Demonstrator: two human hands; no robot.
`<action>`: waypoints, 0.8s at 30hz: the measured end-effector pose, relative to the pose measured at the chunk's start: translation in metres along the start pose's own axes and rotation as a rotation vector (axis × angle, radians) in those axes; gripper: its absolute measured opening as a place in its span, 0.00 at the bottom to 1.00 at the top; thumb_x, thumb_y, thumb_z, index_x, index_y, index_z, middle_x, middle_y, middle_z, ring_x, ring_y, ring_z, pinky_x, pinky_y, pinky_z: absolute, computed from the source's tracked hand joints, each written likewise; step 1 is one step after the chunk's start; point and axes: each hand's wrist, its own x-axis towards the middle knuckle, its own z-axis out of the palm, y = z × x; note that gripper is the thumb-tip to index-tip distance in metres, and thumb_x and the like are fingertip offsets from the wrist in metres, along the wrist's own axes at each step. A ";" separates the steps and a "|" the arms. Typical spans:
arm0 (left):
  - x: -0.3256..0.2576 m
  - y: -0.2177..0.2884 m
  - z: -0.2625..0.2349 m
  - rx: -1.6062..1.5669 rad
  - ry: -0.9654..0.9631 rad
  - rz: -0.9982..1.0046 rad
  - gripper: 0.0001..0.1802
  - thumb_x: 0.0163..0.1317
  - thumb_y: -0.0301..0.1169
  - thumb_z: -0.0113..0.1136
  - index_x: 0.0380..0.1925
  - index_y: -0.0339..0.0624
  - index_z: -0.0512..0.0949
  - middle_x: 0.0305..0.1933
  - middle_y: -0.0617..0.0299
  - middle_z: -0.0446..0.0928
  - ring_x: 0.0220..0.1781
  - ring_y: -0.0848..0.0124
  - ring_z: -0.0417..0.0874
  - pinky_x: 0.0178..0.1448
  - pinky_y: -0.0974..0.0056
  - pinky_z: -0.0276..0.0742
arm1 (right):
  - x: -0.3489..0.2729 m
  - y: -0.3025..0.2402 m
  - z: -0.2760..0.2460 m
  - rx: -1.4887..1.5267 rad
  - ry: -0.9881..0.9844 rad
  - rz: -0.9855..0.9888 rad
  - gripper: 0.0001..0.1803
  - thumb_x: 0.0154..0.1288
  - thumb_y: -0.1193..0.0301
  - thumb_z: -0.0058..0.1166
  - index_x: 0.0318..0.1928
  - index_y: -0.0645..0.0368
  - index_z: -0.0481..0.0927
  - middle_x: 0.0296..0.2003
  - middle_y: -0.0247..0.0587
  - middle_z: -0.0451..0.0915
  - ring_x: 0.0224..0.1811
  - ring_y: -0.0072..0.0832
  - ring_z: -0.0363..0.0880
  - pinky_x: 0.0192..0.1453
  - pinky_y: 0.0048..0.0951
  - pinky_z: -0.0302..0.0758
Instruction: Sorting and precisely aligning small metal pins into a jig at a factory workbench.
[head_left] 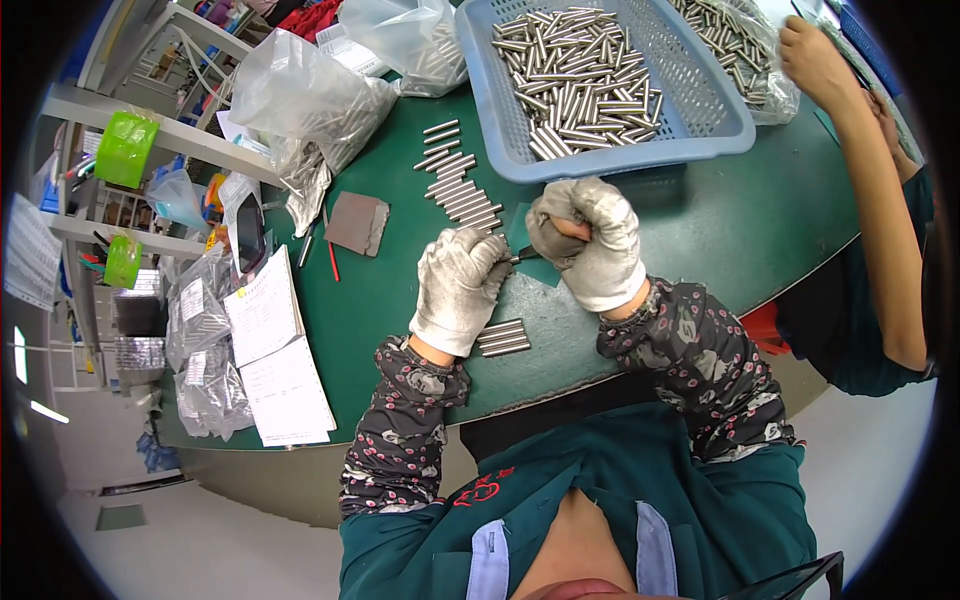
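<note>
Both my hands wear white work gloves over a green table. My left hand is closed around a short metal rod whose tip pokes out to the right. My right hand is a fist on a small dark tool, too hidden to identify, pressed against that rod tip. A row of finished metal rods lies just beyond my hands, and a few more rods lie beside my left wrist. A blue plastic basket full of metal rods stands at the far side.
Another person's bare arm reaches to a bag of rods at the far right. Clear plastic bags of rods, a grey abrasive pad, a red pen, paper sheets and a phone lie to the left.
</note>
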 end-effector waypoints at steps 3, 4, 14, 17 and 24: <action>0.000 0.000 0.000 -0.001 -0.002 -0.017 0.13 0.38 0.24 0.64 0.28 0.45 0.76 0.29 0.62 0.74 0.34 0.61 0.74 0.37 0.60 0.69 | 0.000 0.000 0.000 0.008 0.012 0.009 0.24 0.59 0.54 0.42 0.12 0.53 0.55 0.11 0.27 0.51 0.13 0.20 0.48 0.24 0.21 0.53; 0.000 0.000 0.000 0.003 -0.007 -0.035 0.11 0.39 0.26 0.63 0.28 0.47 0.76 0.29 0.64 0.74 0.35 0.62 0.74 0.38 0.60 0.69 | 0.000 0.000 0.000 0.012 0.013 0.006 0.24 0.59 0.54 0.42 0.12 0.53 0.55 0.11 0.27 0.51 0.13 0.20 0.48 0.24 0.21 0.53; -0.001 -0.001 0.005 -0.020 -0.011 -0.040 0.11 0.39 0.27 0.63 0.27 0.47 0.76 0.28 0.64 0.74 0.34 0.62 0.74 0.38 0.60 0.68 | -0.001 0.000 -0.003 0.004 -0.044 0.008 0.25 0.57 0.55 0.46 0.12 0.54 0.55 0.12 0.27 0.51 0.13 0.20 0.48 0.24 0.22 0.53; 0.000 -0.001 0.003 -0.014 -0.026 -0.056 0.11 0.39 0.27 0.63 0.27 0.47 0.76 0.27 0.64 0.73 0.34 0.62 0.74 0.37 0.60 0.68 | 0.000 0.001 0.002 0.008 -0.024 0.027 0.25 0.56 0.56 0.47 0.12 0.54 0.54 0.12 0.28 0.51 0.14 0.19 0.49 0.22 0.22 0.51; 0.002 -0.002 0.006 0.006 -0.012 -0.020 0.10 0.39 0.28 0.63 0.26 0.47 0.76 0.27 0.64 0.73 0.34 0.61 0.74 0.37 0.59 0.67 | 0.002 -0.010 0.014 -0.168 -0.052 0.146 0.22 0.55 0.59 0.47 0.13 0.57 0.58 0.14 0.27 0.55 0.15 0.18 0.51 0.20 0.23 0.49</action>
